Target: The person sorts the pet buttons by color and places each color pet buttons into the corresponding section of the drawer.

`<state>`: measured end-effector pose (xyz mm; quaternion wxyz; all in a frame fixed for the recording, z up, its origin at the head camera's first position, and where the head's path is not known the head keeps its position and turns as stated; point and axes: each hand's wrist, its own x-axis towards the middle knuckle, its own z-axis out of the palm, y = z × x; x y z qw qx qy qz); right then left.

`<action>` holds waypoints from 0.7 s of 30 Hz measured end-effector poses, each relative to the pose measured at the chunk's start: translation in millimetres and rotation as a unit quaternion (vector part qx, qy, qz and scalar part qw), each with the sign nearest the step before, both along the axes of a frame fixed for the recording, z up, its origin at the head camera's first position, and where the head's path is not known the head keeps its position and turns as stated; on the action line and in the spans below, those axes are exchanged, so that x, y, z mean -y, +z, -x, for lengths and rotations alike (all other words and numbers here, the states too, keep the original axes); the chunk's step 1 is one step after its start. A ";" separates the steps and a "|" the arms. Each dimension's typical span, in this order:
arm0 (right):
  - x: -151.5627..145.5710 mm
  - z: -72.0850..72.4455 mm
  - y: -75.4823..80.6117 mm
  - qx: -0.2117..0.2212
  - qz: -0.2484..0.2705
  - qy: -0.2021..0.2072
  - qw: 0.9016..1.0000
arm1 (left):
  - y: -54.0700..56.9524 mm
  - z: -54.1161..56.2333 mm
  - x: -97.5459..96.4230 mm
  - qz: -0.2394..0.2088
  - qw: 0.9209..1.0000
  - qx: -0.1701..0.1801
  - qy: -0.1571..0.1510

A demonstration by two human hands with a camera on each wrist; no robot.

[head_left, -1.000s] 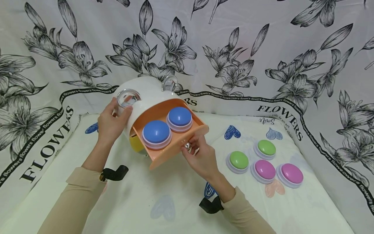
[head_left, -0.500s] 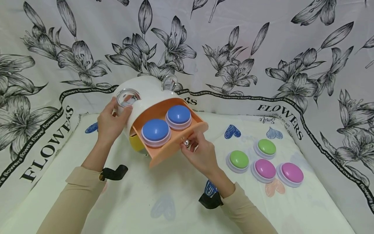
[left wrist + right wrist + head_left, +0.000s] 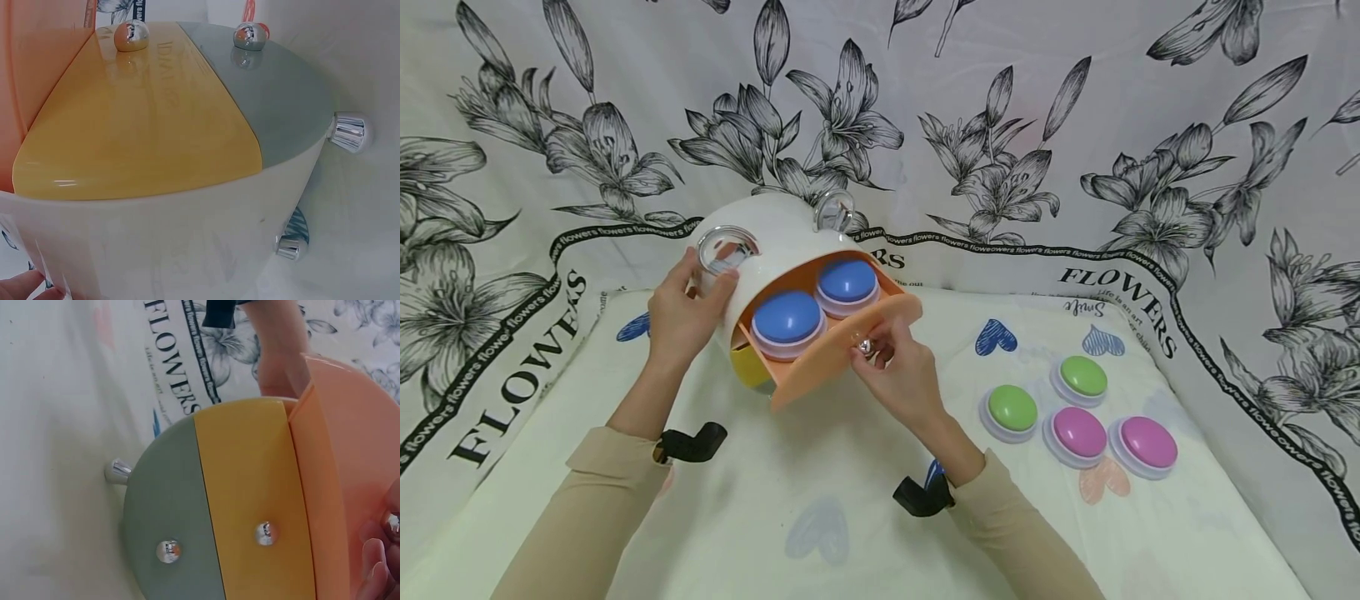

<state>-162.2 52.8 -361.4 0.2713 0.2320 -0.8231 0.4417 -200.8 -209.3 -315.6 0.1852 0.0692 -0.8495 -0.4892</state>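
Behind you hangs a white floral backdrop [image 3: 880, 108]. Pale heart-print cloth [image 3: 745, 508] covers your work surface; can't tell what's underneath. White round case [image 3: 775, 221] sits left of centre, orange drawer [image 3: 820, 367] partly out. Yellow drawer [image 3: 144, 125] and grey-green drawer [image 3: 275, 94] mostly hidden in head view. Your left grip [image 3: 688, 312] holds the case's side, some fingers hidden; your right grip [image 3: 898, 371] pinches the silver knob [image 3: 866, 347], cut off in right wrist view. Two blue buttons [image 3: 787, 317] inside the orange drawer; two green buttons [image 3: 1012, 407], two pink buttons [image 3: 1080, 431] right. Backdrop reads "FLOWERS", upside-down "Smile".
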 end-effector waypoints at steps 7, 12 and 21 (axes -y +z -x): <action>10.1 8.9 5.0 0.011 -0.006 -0.007 1.000 | 0.1 -1.4 0.5 0.001 1.000 -0.003 0.003; 15.9 16.1 8.2 0.023 -0.007 -0.010 1.000 | 0.4 -1.0 -0.4 -0.003 1.000 -0.007 -0.001; 29.2 28.2 12.6 0.034 -0.022 -0.015 0.999 | 0.8 -1.0 0.0 -0.001 1.000 0.007 0.002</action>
